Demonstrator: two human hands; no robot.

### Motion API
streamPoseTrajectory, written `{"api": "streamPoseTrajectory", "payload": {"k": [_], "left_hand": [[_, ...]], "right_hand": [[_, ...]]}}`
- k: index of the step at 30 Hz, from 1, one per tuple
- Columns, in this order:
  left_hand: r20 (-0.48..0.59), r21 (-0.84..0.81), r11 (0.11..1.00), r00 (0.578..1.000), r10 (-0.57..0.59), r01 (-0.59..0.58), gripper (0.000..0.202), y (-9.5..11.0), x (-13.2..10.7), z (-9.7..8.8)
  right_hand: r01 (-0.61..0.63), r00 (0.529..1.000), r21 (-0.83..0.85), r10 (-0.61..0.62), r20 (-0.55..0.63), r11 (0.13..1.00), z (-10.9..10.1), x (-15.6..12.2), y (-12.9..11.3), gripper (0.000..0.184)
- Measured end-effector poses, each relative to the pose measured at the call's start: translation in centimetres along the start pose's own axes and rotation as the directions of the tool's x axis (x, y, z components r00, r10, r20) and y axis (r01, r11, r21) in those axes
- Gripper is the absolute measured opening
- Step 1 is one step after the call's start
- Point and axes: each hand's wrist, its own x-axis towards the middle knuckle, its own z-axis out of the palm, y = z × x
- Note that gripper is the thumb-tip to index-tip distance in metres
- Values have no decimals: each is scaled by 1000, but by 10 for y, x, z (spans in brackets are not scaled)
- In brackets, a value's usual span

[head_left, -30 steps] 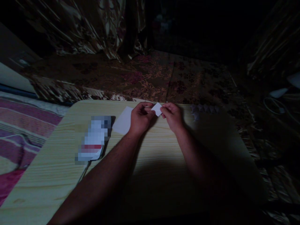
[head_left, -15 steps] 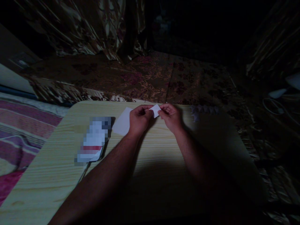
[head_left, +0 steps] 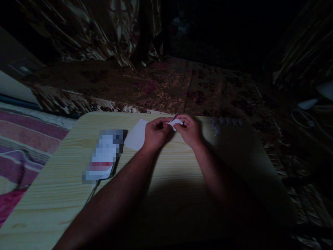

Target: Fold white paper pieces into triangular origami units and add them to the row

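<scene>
Between my fingertips is a small piece of white paper point(head_left: 176, 122), bent so that part of it stands up. My left hand point(head_left: 156, 132) pinches its left side, thumb and fingers closed. My right hand point(head_left: 190, 129) grips the right side, with the thumb pressed over the paper's near face. Both hands are just above the far part of the wooden table point(head_left: 171, 173). A larger white paper sheet point(head_left: 135, 135) lies flat on the table, partly covered by my left hand.
A phone-like device point(head_left: 105, 154), blurred out, lies on the left with a cable point(head_left: 91, 194) running from it. Several small folded star-like pieces point(head_left: 227, 121) sit in a row at the far right. Beyond the table is a patterned cloth-covered ledge point(head_left: 156, 83).
The small paper was a flat diamond between my fingers; now it is bent and partly opened up. My right thumb has shifted onto it. My arms have hardly moved.
</scene>
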Motion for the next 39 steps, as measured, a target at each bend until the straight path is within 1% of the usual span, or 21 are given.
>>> {"api": "streamPoseTrajectory", "payload": {"k": [4,8,10,13,16,20,25,28,30,33,36,39], "left_hand": [[22,-30,999,1000,11,-10,27,2,-1,0],[5,-1,1000,1000,-3,3,27,3,-2,1],[-23,6,1000,1000,-17,17,27,3,-2,1],[-62,17,1000,998,-15,16,26,4,-2,2],[-70,42,999,998,-1,4,25,5,-1,1],[-40,48,999,999,-9,11,22,5,-1,1],[21,47,999,1000,-17,16,22,2,-1,1],[74,10,1000,997,-21,21,25,1,-1,-1],[91,-18,1000,996,-18,20,27,1,-1,-2],[63,-49,998,998,-23,27,27,1,0,-2],[23,-101,993,998,-59,61,26,4,1,-2],[26,-157,982,995,-97,100,25,7,2,-2]], "right_hand": [[-13,1000,43,13,-1,999,0,-1,-2,18],[-53,999,33,53,3,998,-1,-2,-2,23],[-33,999,8,33,-26,999,-2,-2,0,25],[1,995,-43,-5,-102,999,-4,0,7,25],[-23,993,-50,17,-120,998,-4,2,12,24],[-83,995,23,84,-46,996,-4,2,9,23],[-128,991,60,125,43,990,-6,1,2,32],[-142,986,60,136,93,988,-9,2,2,25],[-142,984,53,135,120,988,-10,2,3,20],[-147,980,53,138,140,988,-11,3,4,17],[-156,975,74,141,173,985,-12,3,4,17],[-145,972,116,119,202,983,-15,2,4,19]]}}
